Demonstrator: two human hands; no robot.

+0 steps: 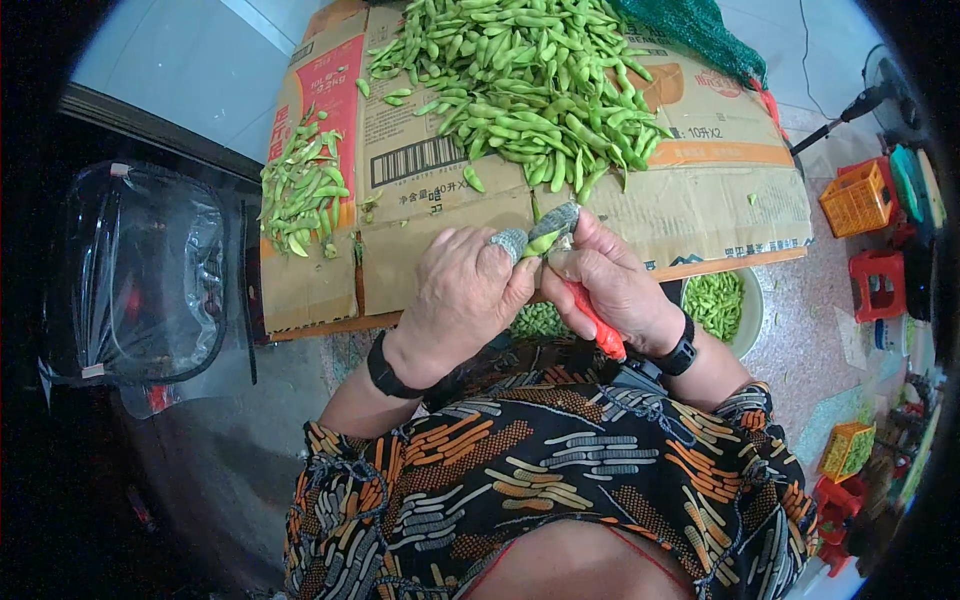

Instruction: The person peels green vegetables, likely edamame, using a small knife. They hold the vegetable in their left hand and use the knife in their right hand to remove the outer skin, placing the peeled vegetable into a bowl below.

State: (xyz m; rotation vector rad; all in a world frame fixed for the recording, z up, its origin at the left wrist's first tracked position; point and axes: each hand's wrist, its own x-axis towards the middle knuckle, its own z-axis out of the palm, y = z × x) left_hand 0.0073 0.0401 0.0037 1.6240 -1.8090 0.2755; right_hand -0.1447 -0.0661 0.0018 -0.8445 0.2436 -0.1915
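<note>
Between my hands, just off the near edge of the cardboard, is a green edamame pod (540,244). My left hand (472,281) pinches its left end; a grey knit cover sits on one finger. My right hand (619,274) grips a small red-handled tool (596,322), whose working end is hidden by the fingers. A grey cover is on a right finger too, against the pod. Beyond my hands a large heap of edamame pods (525,97) lies on flattened cardboard (442,277). Below them, partly hidden, are shelled green beans (538,321).
A smaller pile of pods (304,199) lies at the cardboard's left. Right of my right wrist, a pale basin (756,315) holds pods on the floor. A green mesh bag (694,37) rests at the far edge. Farther right stand a red stool (876,285) and orange baskets (856,199).
</note>
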